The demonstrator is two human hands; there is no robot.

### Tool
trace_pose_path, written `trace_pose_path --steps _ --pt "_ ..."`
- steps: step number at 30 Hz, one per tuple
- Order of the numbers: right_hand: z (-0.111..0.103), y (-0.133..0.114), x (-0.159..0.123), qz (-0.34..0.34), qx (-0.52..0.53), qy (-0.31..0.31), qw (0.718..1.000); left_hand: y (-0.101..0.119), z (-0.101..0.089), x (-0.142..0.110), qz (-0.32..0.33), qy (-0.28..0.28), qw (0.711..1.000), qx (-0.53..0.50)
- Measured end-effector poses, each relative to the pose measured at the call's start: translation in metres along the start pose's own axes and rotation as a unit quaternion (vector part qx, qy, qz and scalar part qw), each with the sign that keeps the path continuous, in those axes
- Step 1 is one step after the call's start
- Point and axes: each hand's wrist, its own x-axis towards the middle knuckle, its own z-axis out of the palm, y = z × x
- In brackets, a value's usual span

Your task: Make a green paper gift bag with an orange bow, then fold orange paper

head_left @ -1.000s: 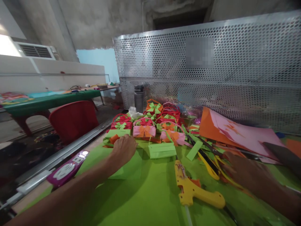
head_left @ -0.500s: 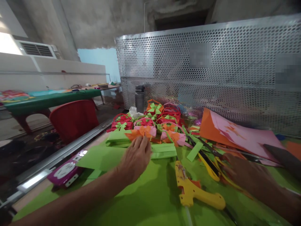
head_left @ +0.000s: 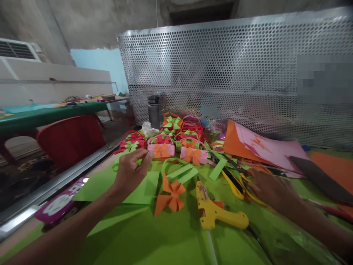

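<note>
My left hand (head_left: pixel 131 171) is raised over the left part of the table, thumb and fingertips pinched together; whatever they hold, if anything, is hidden. Close behind its fingertips stands a small pink paper bag (head_left: pixel 171 149) with an orange bow. Below and to the right lies a larger orange paper bow (head_left: pixel 174 195), in front of a green paper bag with a handle (head_left: pixel 189 173). A green sheet (head_left: pixel 149 189) is spread under the left wrist. My right hand (head_left: pixel 271 186) has its fingers bent around the yellow handle of a pair of scissors (head_left: pixel 244 186); the grip is partly hidden.
A yellow glue gun (head_left: pixel 212 213) lies between the hands. Several small paper bags with bows (head_left: pixel 190 129) crowd the back, beside a grey bottle (head_left: pixel 153 112). Pink sheets (head_left: pixel 275 151) lie at right, a purple box (head_left: pixel 60 206) at left. A perforated metal panel (head_left: pixel 234 73) stands behind.
My left hand has lifted off the orange bow and moved left. The bow now lies nearer to me. The view has turned right; my right hand stays by the scissors.
</note>
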Motion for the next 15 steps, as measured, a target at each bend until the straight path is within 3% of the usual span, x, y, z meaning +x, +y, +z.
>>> trace_pose_path --steps 3,7,11,15 --pt "-0.008 -0.003 0.001 0.004 0.000 -0.020 1.000 0.007 0.001 -0.006 0.061 -0.015 0.997 -0.047" --pt "-0.013 -0.005 0.002 0.011 -0.005 -0.032 0.999 0.014 0.009 -0.015 0.115 -0.130 0.984 -0.047" --pt "-0.013 -0.003 0.001 0.004 -0.007 -0.038 0.999 0.010 0.022 -0.020 0.073 -0.228 0.971 0.013" --pt "-0.013 -0.003 0.001 0.001 -0.008 -0.038 0.999 0.009 0.028 -0.023 0.033 -0.231 0.972 -0.019"
